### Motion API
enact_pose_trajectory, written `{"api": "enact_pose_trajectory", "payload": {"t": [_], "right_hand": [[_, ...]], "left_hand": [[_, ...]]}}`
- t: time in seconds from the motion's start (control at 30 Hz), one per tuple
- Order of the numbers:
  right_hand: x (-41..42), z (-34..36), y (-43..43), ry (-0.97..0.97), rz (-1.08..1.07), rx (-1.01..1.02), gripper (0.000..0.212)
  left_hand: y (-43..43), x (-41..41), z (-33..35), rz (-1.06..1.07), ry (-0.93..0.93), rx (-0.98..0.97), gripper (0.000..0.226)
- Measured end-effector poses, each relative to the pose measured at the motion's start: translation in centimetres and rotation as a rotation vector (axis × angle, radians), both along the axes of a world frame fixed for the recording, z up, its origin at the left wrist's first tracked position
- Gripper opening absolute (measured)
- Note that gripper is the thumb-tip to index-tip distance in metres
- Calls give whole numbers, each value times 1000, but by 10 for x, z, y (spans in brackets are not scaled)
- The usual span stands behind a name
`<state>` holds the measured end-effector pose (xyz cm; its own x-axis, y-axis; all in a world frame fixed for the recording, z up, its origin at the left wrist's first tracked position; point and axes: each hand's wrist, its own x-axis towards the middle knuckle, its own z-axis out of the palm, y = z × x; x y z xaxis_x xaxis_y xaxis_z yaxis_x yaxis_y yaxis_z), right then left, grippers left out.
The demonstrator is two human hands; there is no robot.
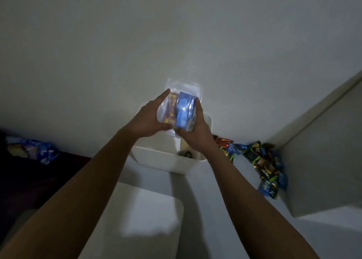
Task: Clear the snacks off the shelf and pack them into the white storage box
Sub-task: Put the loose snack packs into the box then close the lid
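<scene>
Far L of the grip, blue packets (pixel 39 151) lie loose. L hand (pixel 148 119) and R hand (pixel 195 129) clamp a clear tub (pixel 184 85) btwn them, one per side, thumbs under. Inside are a red-yellow pack (pixel 171 106) and a blue pack (pixel 184 111). Directly below the grip sits the white storage box (pixel 162 158). The tub looks light, stiff and slick, so hold both sidewalls and keep it level. More snacks (pixel 260 160) wait low R of the grip.

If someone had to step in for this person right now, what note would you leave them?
Hands: left hand and right hand both hold a clear tub of snack packs above the white box.
Box: open, something dark inside, too dim to tell.
Done: little that shows.
Left: lower the tub in, then pack the snack pile at right; blue bags lie far left too.
</scene>
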<state>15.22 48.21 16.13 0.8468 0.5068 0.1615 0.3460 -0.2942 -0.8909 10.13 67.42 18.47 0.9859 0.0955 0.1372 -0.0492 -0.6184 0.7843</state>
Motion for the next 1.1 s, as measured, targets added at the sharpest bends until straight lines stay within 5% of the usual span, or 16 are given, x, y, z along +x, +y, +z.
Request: {"api": "enact_pose_trajectory", "payload": {"t": [0.27, 0.37, 0.47, 0.6, 0.7, 0.73, 0.8, 0.87, 0.97, 1.1], "right_hand": [[41, -101, 47, 331, 183, -193, 118], [47, -102, 71, 565, 162, -234, 74], [59, -119, 86, 915, 88, -20, 87], [65, -138, 91, 1060, -17, 13, 86], [64, -136, 99, 969, 42, -156, 51], [62, -137, 100, 1182, 28, -3, 47], [60, -148, 99, 1071, -53, -16, 88], [58, -147, 93, 913, 9, -158, 99], [61, -141, 99, 799, -82, -270, 85], [60, -133, 110, 877, -104, -295, 65]], "left_hand": [[48, 43, -85, -49, 527, 98, 131], [49, 56, -117, -53, 638, 110, 124], [53, 66, -138, -37, 739, 112, 125], [58, 70, -152, -70, 798, 137, 129], [62, 73, -158, -42, 823, 206, 130], [62, 74, -157, -34, 832, 252, 129], [62, 73, -153, -8, 831, 364, 123], [61, 71, -149, 26, 769, 468, 105], [57, 72, -147, -10, 599, 555, 78], [54, 70, -146, -77, 589, 501, 73]]}}
